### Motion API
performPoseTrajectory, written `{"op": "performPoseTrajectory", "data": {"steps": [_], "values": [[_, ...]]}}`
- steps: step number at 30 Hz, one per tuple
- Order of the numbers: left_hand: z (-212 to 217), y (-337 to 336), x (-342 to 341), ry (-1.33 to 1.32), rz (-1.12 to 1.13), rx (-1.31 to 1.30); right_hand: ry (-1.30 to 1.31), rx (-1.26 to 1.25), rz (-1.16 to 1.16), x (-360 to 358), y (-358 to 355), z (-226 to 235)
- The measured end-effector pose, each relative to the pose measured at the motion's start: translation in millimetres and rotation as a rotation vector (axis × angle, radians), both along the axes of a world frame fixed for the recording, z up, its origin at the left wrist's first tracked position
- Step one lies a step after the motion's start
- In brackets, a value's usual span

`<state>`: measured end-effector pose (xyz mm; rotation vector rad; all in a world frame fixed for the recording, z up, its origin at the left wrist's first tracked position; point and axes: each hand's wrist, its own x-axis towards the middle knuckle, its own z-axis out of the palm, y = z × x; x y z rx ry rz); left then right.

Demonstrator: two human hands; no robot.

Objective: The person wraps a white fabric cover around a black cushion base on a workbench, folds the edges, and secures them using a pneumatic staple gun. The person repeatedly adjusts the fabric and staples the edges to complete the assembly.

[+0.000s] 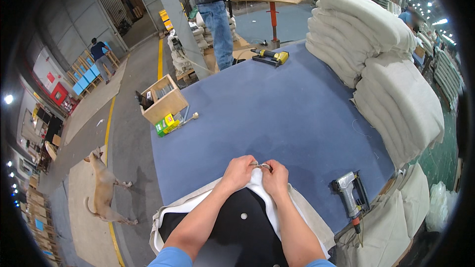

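Observation:
An upholstered piece lies at the table's near edge: a black panel (230, 230) with a pale hole, white padding (256, 182) around it and beige fabric (310, 216) spread outside that. At the piece's far tip, my left hand (240, 171) pinches the fabric edge. Close beside it on the right, my right hand (275, 176) pinches the same edge, fingertips almost meeting the left's. A silver staple gun (350, 194) with a red hose fitting rests on the table to the right of my right hand.
The blue table (237, 104) also bears a yellow-and-black staple gun (271, 58), a wooden box (166, 103) and a green-yellow carton (167, 125). Folded beige covers (363, 24) pile up at right. A dog (104, 188) stands left; a person (213, 15) works beyond the table.

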<state>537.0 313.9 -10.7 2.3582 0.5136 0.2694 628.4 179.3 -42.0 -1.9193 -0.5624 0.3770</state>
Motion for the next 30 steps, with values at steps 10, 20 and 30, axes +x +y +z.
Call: {"op": "performPoseTrajectory", "data": {"steps": [10, 20, 30], "values": [[4.1, -6.1, -6.4, -0.053, -0.052, 0.0, 0.086, 0.048, 0.032, -2.4, -14.1, 19.4], [16.3, -18.2, -11.2, -0.181, -0.13, 0.109, -0.163, 0.133, 0.085, -5.9, -28.4, 22.5], [13.0, -22.6, -16.9, -0.148, -0.036, 0.013, -0.22, 0.178, 0.117, -5.7, -28.2, 7.8]]}}
